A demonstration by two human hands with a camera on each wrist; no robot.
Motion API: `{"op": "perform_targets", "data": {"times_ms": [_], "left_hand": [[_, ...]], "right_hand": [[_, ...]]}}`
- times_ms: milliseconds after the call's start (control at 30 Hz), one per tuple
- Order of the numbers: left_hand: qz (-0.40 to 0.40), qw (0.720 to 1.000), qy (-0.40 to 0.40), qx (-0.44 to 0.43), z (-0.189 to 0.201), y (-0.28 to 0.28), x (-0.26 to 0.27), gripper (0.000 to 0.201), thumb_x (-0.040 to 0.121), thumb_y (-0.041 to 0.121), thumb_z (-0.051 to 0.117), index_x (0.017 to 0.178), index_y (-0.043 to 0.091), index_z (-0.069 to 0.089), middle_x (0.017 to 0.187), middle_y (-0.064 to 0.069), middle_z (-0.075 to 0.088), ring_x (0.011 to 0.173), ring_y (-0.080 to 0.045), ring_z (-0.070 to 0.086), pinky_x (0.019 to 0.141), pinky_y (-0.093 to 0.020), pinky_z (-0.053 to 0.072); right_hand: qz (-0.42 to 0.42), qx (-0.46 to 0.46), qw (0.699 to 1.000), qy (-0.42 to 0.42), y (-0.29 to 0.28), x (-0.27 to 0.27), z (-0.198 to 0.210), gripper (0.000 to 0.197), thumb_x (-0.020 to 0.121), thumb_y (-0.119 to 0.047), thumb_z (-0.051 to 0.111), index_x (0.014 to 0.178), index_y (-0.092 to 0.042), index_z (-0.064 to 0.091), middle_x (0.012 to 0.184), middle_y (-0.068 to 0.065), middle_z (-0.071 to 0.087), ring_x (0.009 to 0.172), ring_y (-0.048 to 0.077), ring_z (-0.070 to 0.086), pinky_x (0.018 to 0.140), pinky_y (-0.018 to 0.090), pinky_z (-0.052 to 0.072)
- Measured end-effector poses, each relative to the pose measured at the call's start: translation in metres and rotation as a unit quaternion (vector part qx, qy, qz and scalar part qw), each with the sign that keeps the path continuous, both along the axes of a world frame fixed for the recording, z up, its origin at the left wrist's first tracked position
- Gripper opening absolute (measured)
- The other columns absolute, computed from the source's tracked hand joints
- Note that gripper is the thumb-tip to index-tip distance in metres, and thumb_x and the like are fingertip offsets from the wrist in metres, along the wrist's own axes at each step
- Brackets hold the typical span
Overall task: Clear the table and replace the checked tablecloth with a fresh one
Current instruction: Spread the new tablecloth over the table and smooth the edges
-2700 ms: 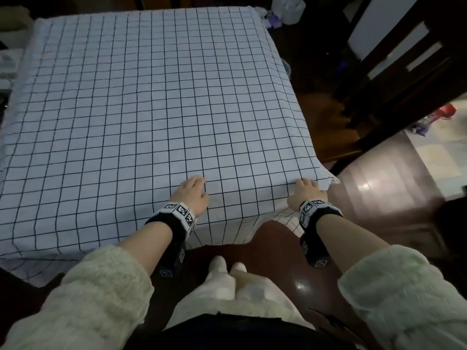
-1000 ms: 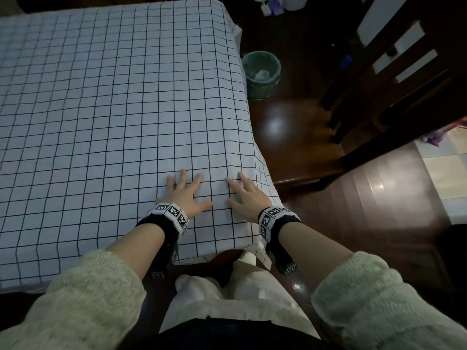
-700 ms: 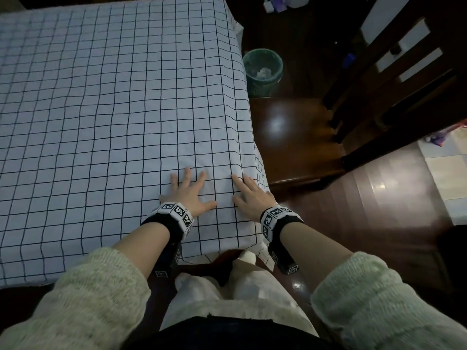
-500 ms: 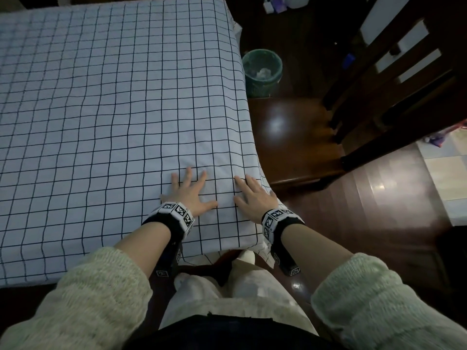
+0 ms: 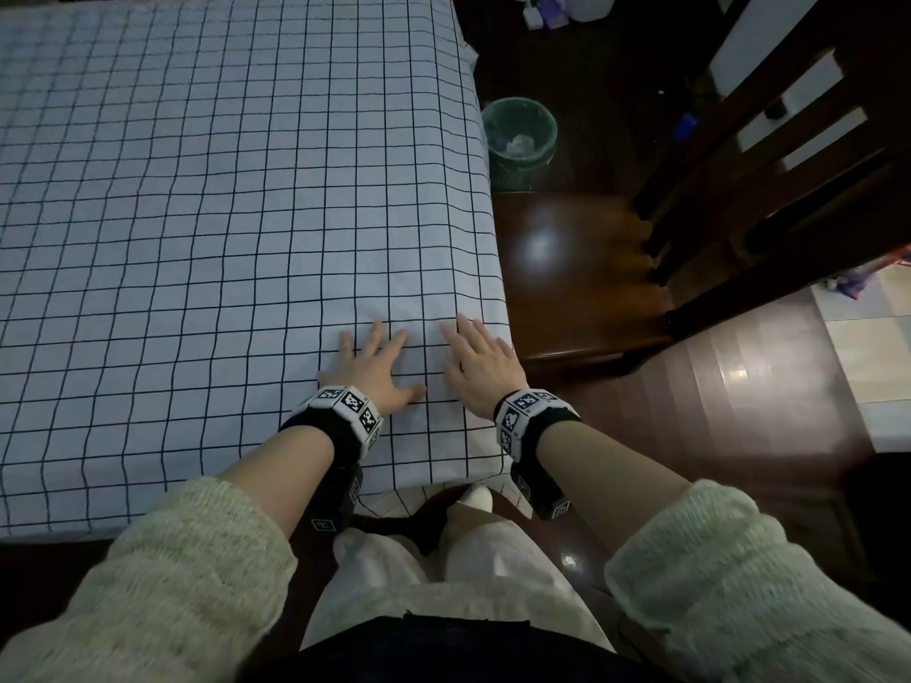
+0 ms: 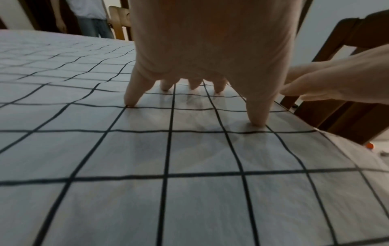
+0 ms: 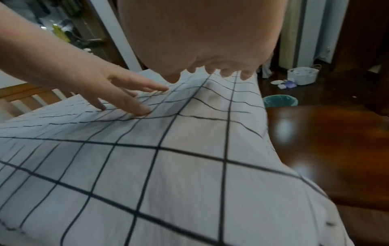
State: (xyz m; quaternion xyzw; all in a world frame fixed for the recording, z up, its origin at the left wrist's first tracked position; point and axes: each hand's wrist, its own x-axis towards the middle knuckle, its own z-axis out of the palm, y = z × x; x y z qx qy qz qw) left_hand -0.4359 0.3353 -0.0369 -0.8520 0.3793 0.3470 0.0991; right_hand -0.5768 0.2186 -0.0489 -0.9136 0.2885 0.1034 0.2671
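A checked tablecloth [image 5: 222,214] is seen spread over the tabletop, filling the upper left and centre of the head view, with its edges hanging over the right and lower sides. Nothing else is seen standing on the cloth, so the clearing step is judged to be done. Whether this cloth is the old one or the fresh one cannot be told from the pictures; since it lies nearly flat and squared to the corner, the laying is judged to be in its last stage, with smoothing in hand.

The left hand [image 5: 377,369] is laid flat on the cloth just below the centre of the frame, fingers spread and straight; its grip is released and nothing is held. The right hand [image 5: 480,367] is placed just beside it, near the cloth's right edge, also flat, its grip released. In the right wrist view a raised ripple [image 7: 212,99] is seen in the cloth ahead of the fingers, so some flattening is judged to be left. A green bin [image 5: 520,135] stands on the floor at upper right.
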Motion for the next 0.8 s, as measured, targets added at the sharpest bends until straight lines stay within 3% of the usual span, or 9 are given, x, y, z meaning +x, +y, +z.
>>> {"op": "perform_targets", "data": {"times_ms": [100, 200, 400, 667, 800], "left_hand": [[0.025, 0.997, -0.048, -0.047, 0.002, 0.006, 0.000, 0.078, 0.085, 0.066, 0.044, 0.148, 0.043, 0.006, 0.159, 0.017, -0.009, 0.147, -0.024, -0.007, 0.105, -0.068, 0.024], [0.035, 0.998, -0.058, -0.007, 0.001, 0.013, 0.005, 0.078, 0.086, 0.069, 0.039, 0.148, 0.046, -0.001, 0.158, 0.016, -0.015, 0.146, -0.026, -0.016, 0.105, -0.071, 0.014], [0.052, 0.999, -0.008, -0.011, -0.003, 0.010, 0.010, 0.081, 0.084, 0.067, 0.046, 0.147, 0.047, -0.001, 0.158, 0.016, -0.015, 0.145, -0.033, -0.014, 0.105, -0.067, 0.021], [0.043, 0.999, -0.014, -0.005, -0.003, 0.009, 0.011, 0.082, 0.085, 0.069, 0.044, 0.148, 0.047, -0.003, 0.157, 0.016, -0.017, 0.145, -0.032, -0.014, 0.103, -0.068, 0.022], [0.023, 0.999, -0.033, 0.006, -0.006, 0.015, 0.010, 0.080, 0.085, 0.073, 0.035, 0.147, 0.046, -0.008, 0.157, 0.016, -0.020, 0.146, -0.030, -0.013, 0.103, -0.063, 0.027]], "right_hand": [[0.053, -0.006, 0.998, 0.019, 0.006, 0.012, 0.001, 0.052, 0.102, -0.036, 0.024, 0.153, -0.030, 0.012, 0.162, -0.003, 0.002, 0.149, 0.019, -0.002, 0.121, 0.045, 0.006], [0.055, -0.019, 0.997, 0.044, 0.010, 0.015, -0.005, 0.048, 0.101, -0.038, 0.022, 0.149, -0.034, 0.018, 0.160, -0.006, 0.007, 0.148, 0.021, 0.005, 0.118, 0.052, 0.014], [0.044, -0.043, 0.997, 0.043, 0.012, 0.013, -0.009, 0.046, 0.100, -0.041, 0.022, 0.146, -0.036, 0.020, 0.160, -0.007, 0.010, 0.145, 0.024, 0.015, 0.114, 0.054, 0.020], [0.056, -0.071, 0.993, 0.081, 0.013, 0.012, -0.004, 0.051, 0.100, -0.045, 0.022, 0.150, -0.038, 0.012, 0.162, -0.007, 0.003, 0.149, 0.028, 0.000, 0.116, 0.059, -0.003], [0.063, -0.080, 0.991, 0.085, 0.013, 0.011, 0.000, 0.051, 0.101, -0.043, 0.021, 0.151, -0.037, 0.012, 0.162, -0.006, 0.004, 0.149, 0.027, -0.004, 0.115, 0.058, -0.007]]}}
